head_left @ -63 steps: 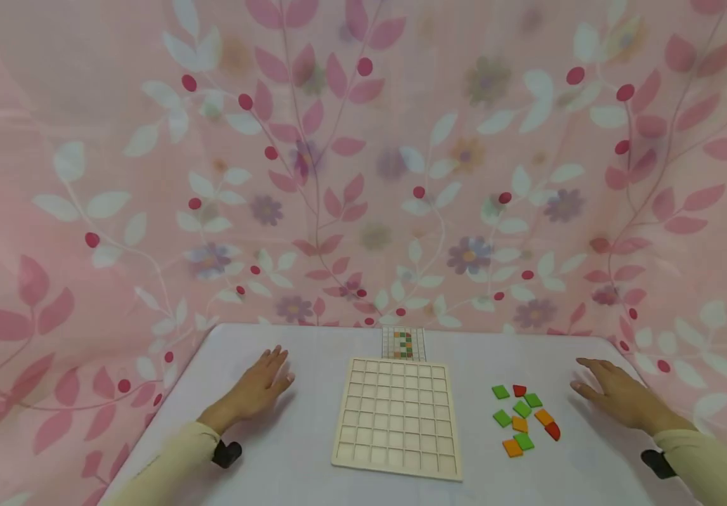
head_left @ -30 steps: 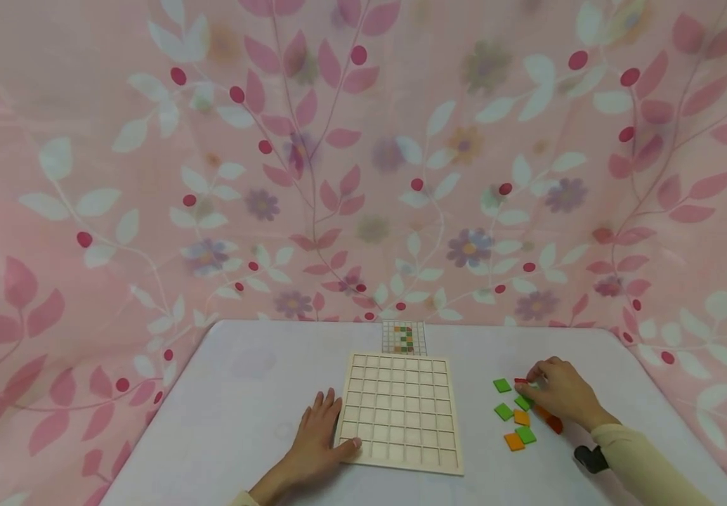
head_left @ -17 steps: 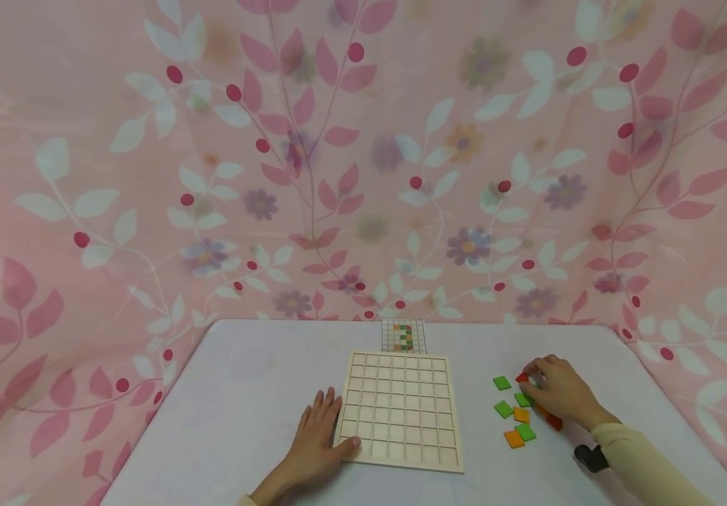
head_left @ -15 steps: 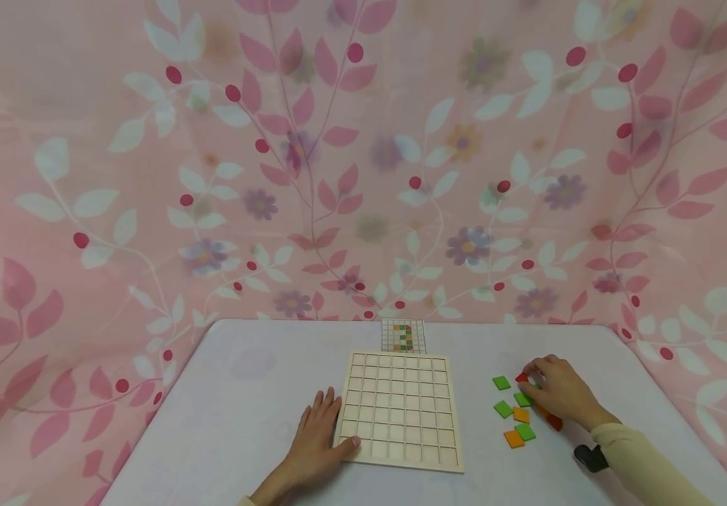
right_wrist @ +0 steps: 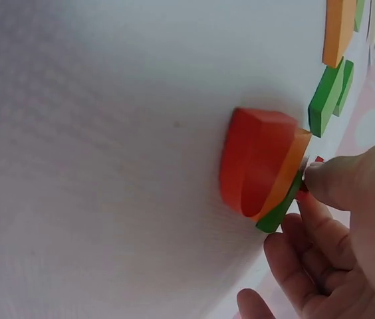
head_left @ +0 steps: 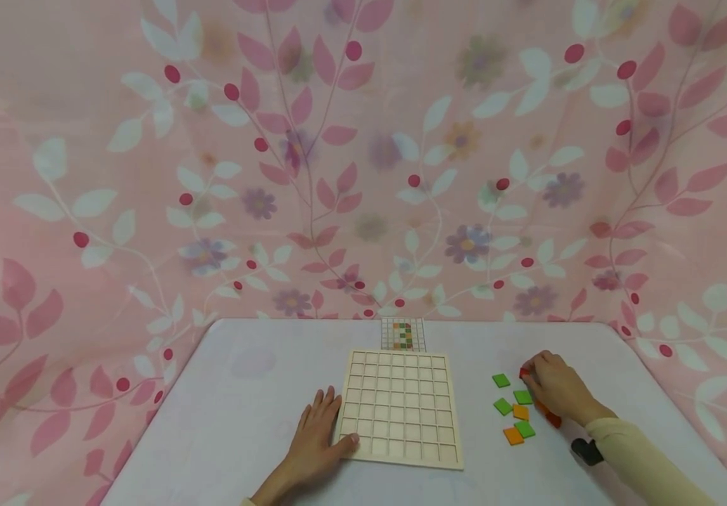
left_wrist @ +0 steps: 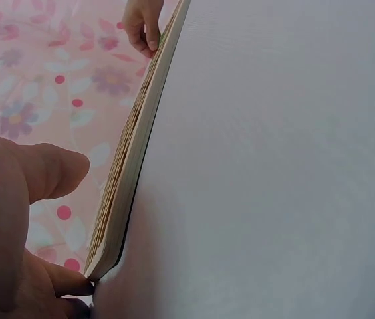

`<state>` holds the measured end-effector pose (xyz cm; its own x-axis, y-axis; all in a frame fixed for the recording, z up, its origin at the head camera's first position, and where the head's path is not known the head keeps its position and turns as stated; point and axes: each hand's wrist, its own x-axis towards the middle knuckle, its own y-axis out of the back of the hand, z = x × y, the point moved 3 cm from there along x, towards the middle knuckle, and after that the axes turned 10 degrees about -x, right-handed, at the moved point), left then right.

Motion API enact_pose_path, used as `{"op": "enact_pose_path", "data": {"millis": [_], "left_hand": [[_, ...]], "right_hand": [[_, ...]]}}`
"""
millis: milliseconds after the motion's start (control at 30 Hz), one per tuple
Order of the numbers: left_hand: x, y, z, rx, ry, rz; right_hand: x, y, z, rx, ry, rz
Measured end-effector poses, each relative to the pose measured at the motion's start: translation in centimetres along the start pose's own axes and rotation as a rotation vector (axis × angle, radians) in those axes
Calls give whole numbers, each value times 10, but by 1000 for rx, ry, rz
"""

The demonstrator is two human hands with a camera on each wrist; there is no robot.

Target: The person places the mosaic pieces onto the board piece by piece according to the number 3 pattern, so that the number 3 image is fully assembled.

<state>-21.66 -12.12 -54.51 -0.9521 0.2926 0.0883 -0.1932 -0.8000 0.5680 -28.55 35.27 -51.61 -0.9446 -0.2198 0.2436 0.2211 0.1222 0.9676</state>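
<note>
My left hand (head_left: 315, 443) lies with straight fingers along the left side of the wooden grid board (head_left: 396, 405), its thumb over the near left corner. In the left wrist view the board's edge (left_wrist: 149, 119) stands beside that hand's thumb and fingers. My right hand (head_left: 559, 386) pinches a small red tile (head_left: 524, 374) between thumb and fingers at the far end of the loose tiles. Below it in the right wrist view are a rounded red tile (right_wrist: 257, 166), an orange tile (right_wrist: 284, 176) and a green tile (right_wrist: 280, 211), partly overlapped by each other.
Green tiles (head_left: 501, 380) and orange tiles (head_left: 513, 436) lie scattered right of the board on the white table (head_left: 262, 365). Behind the board is a card (head_left: 404, 335) printed with a grid and coloured squares. A flowered pink curtain (head_left: 369, 176) hangs past the table's far edge.
My left hand has come from the table's left side to the board's edge. My right hand has moved left to the tiles, taken the red tile and shifted it slightly.
</note>
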Motion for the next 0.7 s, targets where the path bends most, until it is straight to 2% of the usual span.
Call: {"op": "enact_pose_path", "data": {"millis": [133,300,467,700], "left_hand": [[1,-1,-3,18,4,3],[0,-2,-5,36,-2,5],[2,-1,-6,67,-7,-18],[3,-2,-9,94,2,-41]], "right_hand": [[0,-2,-1,-29,-2,23],[5,-2,-7,1,9,35],[12,2,-21,31,42,60],[21,6,-49,48,73,54]]}}
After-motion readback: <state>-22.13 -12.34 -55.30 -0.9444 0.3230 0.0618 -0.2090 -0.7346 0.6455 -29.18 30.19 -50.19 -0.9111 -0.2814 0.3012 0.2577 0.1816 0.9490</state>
